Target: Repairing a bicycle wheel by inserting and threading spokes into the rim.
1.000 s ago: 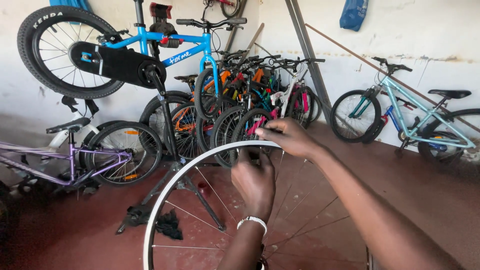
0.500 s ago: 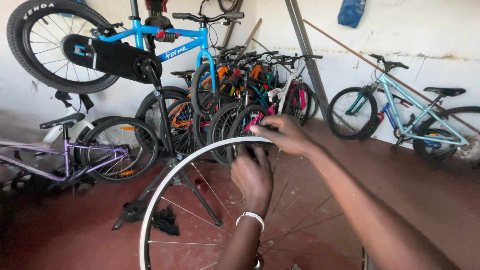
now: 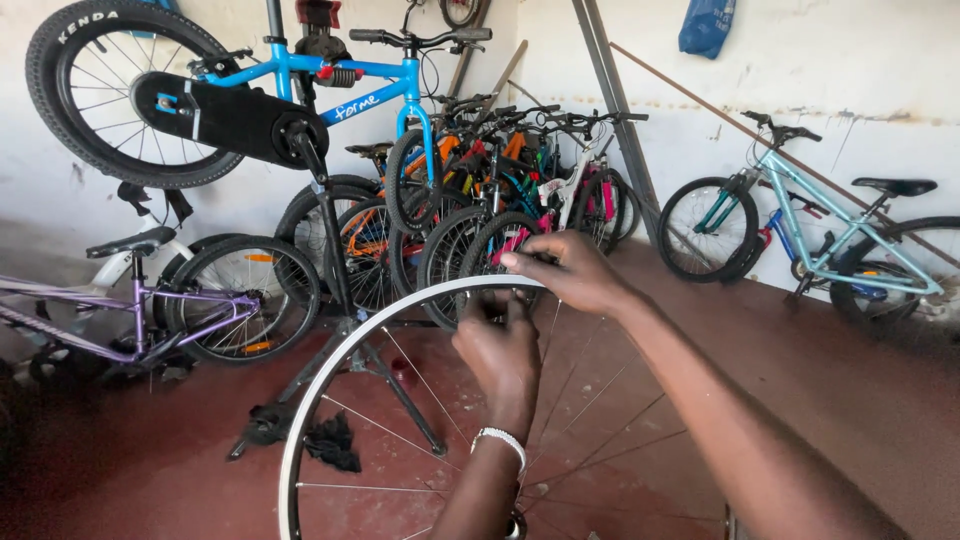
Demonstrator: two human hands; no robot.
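Silver wheel rim (image 3: 330, 375) stands upright, its top pinched by the right hand (image 3: 570, 272) and gripped by the left hand (image 3: 500, 355).

Red floor (image 3: 120, 480), black rags (image 3: 325, 442)

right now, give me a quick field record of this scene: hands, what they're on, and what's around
setting: bike workshop with red floor and white wall
left hand: with bracelet, fingers at the spokes just under the top of the rim
right hand: gripping the top of the rim
wheel rim: bare silver, no tyre, upright
repair stand: holds blue bike aloft
left side: purple bike
right side: teal bike
back: cluster of parked bikes
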